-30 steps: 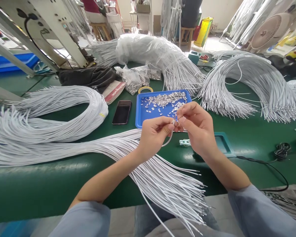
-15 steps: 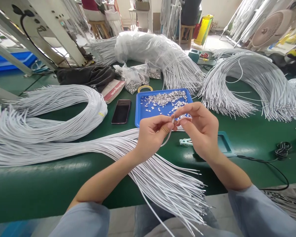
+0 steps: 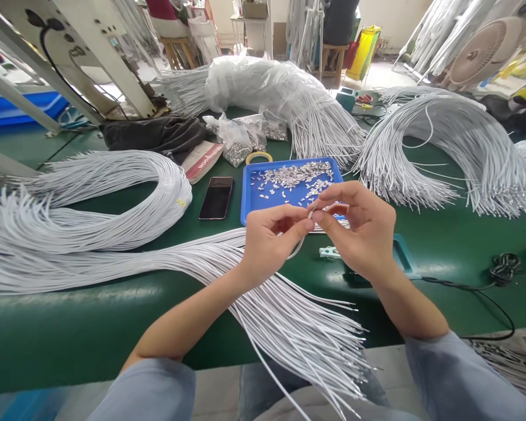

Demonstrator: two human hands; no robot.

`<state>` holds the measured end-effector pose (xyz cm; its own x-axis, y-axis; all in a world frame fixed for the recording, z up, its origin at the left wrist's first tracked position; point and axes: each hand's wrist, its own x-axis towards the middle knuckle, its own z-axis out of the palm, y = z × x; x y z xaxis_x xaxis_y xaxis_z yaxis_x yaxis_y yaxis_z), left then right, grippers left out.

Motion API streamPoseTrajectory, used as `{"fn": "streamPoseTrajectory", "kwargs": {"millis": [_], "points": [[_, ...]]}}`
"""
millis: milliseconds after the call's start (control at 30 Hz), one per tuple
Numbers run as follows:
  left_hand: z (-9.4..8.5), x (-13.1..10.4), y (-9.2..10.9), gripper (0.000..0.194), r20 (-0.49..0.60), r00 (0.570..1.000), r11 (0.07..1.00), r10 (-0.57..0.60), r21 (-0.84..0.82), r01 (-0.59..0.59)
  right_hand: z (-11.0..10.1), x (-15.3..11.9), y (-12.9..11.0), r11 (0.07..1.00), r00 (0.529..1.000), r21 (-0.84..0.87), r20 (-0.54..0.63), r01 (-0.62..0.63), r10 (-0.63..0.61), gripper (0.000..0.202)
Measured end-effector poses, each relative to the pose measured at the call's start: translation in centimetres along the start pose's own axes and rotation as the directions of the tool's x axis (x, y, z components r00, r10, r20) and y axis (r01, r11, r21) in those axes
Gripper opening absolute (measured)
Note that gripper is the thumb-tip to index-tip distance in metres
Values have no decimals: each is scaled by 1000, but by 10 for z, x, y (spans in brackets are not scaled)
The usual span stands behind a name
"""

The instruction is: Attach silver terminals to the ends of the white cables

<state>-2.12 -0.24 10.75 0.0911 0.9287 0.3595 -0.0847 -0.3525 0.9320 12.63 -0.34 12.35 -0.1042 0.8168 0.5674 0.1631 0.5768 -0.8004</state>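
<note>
Between thumb and fingers, my left hand [image 3: 272, 240] pinches a white cable [image 3: 297, 250] near its end. My right hand [image 3: 359, 228] touches my left fingertips and closes its thumb and finger on the same cable end. Any small metal part at the tip is too small to tell. Behind the hands lies a blue tray [image 3: 245, 196] holding many small metal pieces [image 3: 293, 175]. A bundle of white cables [image 3: 210, 254] runs under my left forearm, its loose ends fanned toward the front edge.
Coiled cables [image 3: 166, 199] lie left, beside a phone [image 3: 216, 197]. More bundles stand at the back [image 3: 263, 82] and right [image 3: 477, 134]. Bags of metal parts [image 3: 236, 146] and yellow tape [image 3: 258, 158] are behind the tray. A teal holder [image 3: 403, 254] with a cord is right.
My right hand has shifted slightly right, and its thumb has come in against my left fingertips at the cable end. The view has moved slightly.
</note>
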Motion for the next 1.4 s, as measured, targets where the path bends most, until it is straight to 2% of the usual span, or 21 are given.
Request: {"fn": "streamPoseTrajectory", "kwargs": {"millis": [100, 233, 333, 400, 467, 500, 567, 600, 667, 733, 767, 800, 867, 900, 967, 1000, 1033, 1100, 1167, 1267, 1400], "points": [[-3, 3, -1, 24, 86, 994, 994, -69, -75, 75, -4, 4, 1, 1000, 999, 6, 28, -17, 17, 15], [-5, 6, 0, 27, 214, 954, 945, -209, -205, 253, -7, 7, -1, 1000, 999, -19, 35, -23, 23, 15], [-4, 5, 1, 28, 240, 947, 940, -215, -213, 268, -7, 7, -1, 1000, 999, -22, 32, -12, 12, 17], [-2, 4, 0, 24, 183, 975, 983, -125, -107, 146, -9, 8, 0, 999, 999, 12, 46, -31, 30, 17], [-3, 4, -3, 19, 98, 992, 990, 82, 106, -92, -10, 10, 2, 990, 993, 104, 85, -95, 87, 19], [-4, 4, -4, 17, 73, 973, 947, 218, 226, -229, -9, 11, 3, 973, 984, 175, 122, -151, 131, 21], [-10, 6, -9, 16, 85, 881, 787, 466, 416, -456, -7, 11, 5, 878, 943, 364, 236, -310, 235, 24], [-14, 8, -11, 17, 108, 822, 700, 558, 471, -537, -4, 11, 4, 788, 904, 457, 312, -413, 293, 24], [-22, 11, -15, 13, 159, 732, 565, 662, 536, -627, 2, 8, 3, 536, 784, 573, 487, -620, 386, 27], [-25, 13, -16, 8, 186, 690, 486, 699, 585, -650, 7, 6, 0, 327, 670, 588, 600, -740, 437, 29], [-25, 13, -15, 8, 180, 681, 469, 710, 601, -647, 8, 5, 0, 289, 646, 585, 613, -758, 454, 29], [-24, 13, -14, 9, 157, 680, 472, 717, 608, -638, 9, 5, -1, 303, 654, 586, 599, -751, 462, 29], [-18, 11, -8, 10, 72, 721, 567, 689, 567, -598, 7, 6, 1, 471, 745, 577, 493, -667, 450, 22], [-15, 10, -6, 9, 25, 780, 664, 625, 508, -548, 6, 7, 3, 598, 811, 548, 405, -585, 422, 16], [-12, 8, 0, 6, -17, 933, 890, 358, 309, -336, 4, 8, 8, 851, 938, 395, 181, -345, 296, 7], [-11, 8, 2, 7, -2, 983, 965, 186, 189, -182, 4, 8, 11, 938, 977, 274, 81, -214, 200, 11], [-11, 9, 4, 9, 32, 999, 997, 20, 77, -23, 4, 8, 13, 985, 995, 146, 18, -96, 95, 17], [-12, 12, 7, 13, 101, 972, 971, -210, -90, 220, 5, 8, 17, 996, 997, -42, 15, 76, -76, 28], [-14, 15, 9, 15, 141, 935, 921, -324, -179, 346, 4, 9, 20, 973, 980, -129, 79, 190, -181, 32], [-16, 19, 11, 17, 199, 894, 862, -401, -248, 442, 0, 13, 23, 913, 939, -229, 149, 338, -311, 32], [-17, 20, 10, 16, 271, 846, 792, -459, -307, 528, -9, 21, 26, 751, 842, -382, 287, 538, -457, 26]]}}
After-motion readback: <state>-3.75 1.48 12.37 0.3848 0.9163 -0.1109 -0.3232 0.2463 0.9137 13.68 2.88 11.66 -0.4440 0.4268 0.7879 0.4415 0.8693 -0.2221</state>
